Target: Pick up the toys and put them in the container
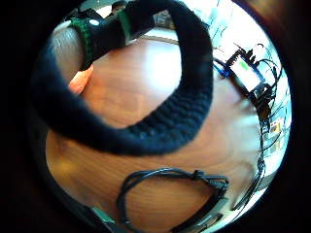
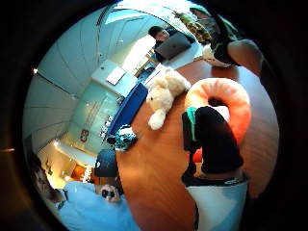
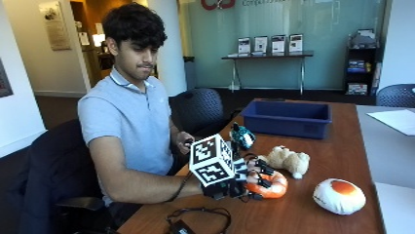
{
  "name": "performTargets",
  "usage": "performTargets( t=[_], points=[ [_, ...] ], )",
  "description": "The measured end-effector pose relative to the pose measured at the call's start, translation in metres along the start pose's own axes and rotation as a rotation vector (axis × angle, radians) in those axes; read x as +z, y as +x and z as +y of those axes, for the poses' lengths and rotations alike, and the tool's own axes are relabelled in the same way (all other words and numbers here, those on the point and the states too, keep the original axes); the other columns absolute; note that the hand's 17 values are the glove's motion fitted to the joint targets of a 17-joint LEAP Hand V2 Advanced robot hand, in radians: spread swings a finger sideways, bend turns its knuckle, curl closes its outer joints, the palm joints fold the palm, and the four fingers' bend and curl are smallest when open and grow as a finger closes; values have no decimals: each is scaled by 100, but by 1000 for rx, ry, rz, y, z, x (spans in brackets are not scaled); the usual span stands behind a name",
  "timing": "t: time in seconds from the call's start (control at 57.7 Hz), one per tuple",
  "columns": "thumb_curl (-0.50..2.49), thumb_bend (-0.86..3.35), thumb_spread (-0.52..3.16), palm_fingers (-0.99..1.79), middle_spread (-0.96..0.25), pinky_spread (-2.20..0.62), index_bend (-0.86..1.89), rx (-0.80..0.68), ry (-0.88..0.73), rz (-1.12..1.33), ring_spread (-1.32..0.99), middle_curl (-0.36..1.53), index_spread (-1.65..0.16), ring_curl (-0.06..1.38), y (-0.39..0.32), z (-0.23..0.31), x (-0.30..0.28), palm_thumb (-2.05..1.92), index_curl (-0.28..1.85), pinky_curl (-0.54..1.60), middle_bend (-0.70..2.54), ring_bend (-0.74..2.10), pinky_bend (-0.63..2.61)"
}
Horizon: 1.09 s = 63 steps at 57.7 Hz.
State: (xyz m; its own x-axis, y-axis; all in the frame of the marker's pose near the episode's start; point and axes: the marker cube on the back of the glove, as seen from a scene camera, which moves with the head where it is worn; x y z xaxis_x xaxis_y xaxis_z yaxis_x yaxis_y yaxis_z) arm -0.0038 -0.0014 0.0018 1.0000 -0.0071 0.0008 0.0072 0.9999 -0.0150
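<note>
The orange ring toy (image 3: pixel 272 186) is gripped by the gloved right hand (image 3: pixel 250 178), fingers curled round it, low over the wooden surface (image 3: pixel 311 214). Just beyond, a cream teddy (image 3: pixel 290 159) is seen, then a teal toy (image 3: pixel 242 135), with the blue container (image 3: pixel 286 118) farthest back.

Hardly any writing is showing clearly enough to read. On the glass wall (image 3: pixel 285 19) at the far side of the room, part of a large red logo (image 3: pixel 217 4) is showing at the top edge, cut off, and just to its right a line of pale lettering (image 3: pixel 267 3) is starting with what looks like "Comp", the rest being too faint to make out. The framed sheets (image 3: pixel 269 45) standing on the far shelf are too small to read.
</note>
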Motion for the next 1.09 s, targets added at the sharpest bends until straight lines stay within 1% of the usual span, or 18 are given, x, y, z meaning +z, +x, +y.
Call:
performTargets(
  t=[0.052,0.104,0.208,0.277,0.329,0.416,0.485,0.555,0.572,0.641,0.676,0.711,0.728,0.78,0.832,0.884,0.988,1.092],
  points=[
    [0,4,66,46,-2,1,30,-5,-34,-2,-6,1,-16,7,-6,-4,2,2,9,12,13,32,46],
    [1,5,90,42,-2,1,30,-4,-108,1,-7,2,-20,10,-16,-11,8,2,13,16,14,35,51],
    [4,6,124,28,-2,2,25,21,-277,49,-8,4,-26,11,-30,-25,24,0,17,23,13,32,66],
    [7,8,137,13,-1,2,18,30,-336,89,-6,5,-29,10,-31,-32,36,1,17,28,12,25,80],
    [9,9,143,9,0,2,18,44,-359,125,-5,6,-30,10,-30,-35,45,3,19,30,13,23,86],
    [15,15,152,6,0,1,19,62,-389,175,-3,8,-32,11,-26,-37,56,12,20,33,15,21,93],
    [19,20,158,5,1,1,18,76,-372,181,-3,10,-32,11,-27,-38,61,19,22,34,16,21,98],
    [22,26,164,10,1,0,20,65,-327,196,-2,12,-33,12,-31,-42,60,27,24,35,17,21,101],
    [24,29,167,21,1,-2,21,60,-313,200,-2,12,-33,14,-32,-43,60,31,24,34,18,27,101],
    [29,39,168,37,2,-9,21,45,-271,193,-3,13,-34,15,-33,-49,56,43,25,33,18,38,100],
    [32,45,167,52,2,-14,20,47,-252,178,-4,13,-33,18,-32,-52,53,50,25,34,19,49,101],
    [34,51,167,57,2,-16,18,57,-229,154,-6,14,-33,20,-32,-55,49,56,25,34,18,55,101],
    [36,54,166,65,2,-19,19,63,-215,139,-7,14,-33,21,-32,-57,46,60,26,35,19,59,103],
    [41,61,164,70,2,-22,19,74,-167,86,-8,15,-32,24,-39,-64,38,69,26,36,19,65,104],
    [44,67,163,72,2,-25,19,59,-131,37,-9,16,-31,27,-59,-73,30,75,28,38,19,69,104],
    [47,72,163,72,2,-26,19,9,-111,9,-10,17,-30,28,-93,-86,23,79,29,39,19,71,104],
    [52,80,161,70,2,-28,19,-140,-98,-6,-12,19,-30,30,-181,-119,10,84,31,40,19,72,104],
    [55,85,161,69,3,-29,19,-311,-131,10,-13,20,-29,30,-274,-147,18,86,32,41,20,73,103]
  ],
)
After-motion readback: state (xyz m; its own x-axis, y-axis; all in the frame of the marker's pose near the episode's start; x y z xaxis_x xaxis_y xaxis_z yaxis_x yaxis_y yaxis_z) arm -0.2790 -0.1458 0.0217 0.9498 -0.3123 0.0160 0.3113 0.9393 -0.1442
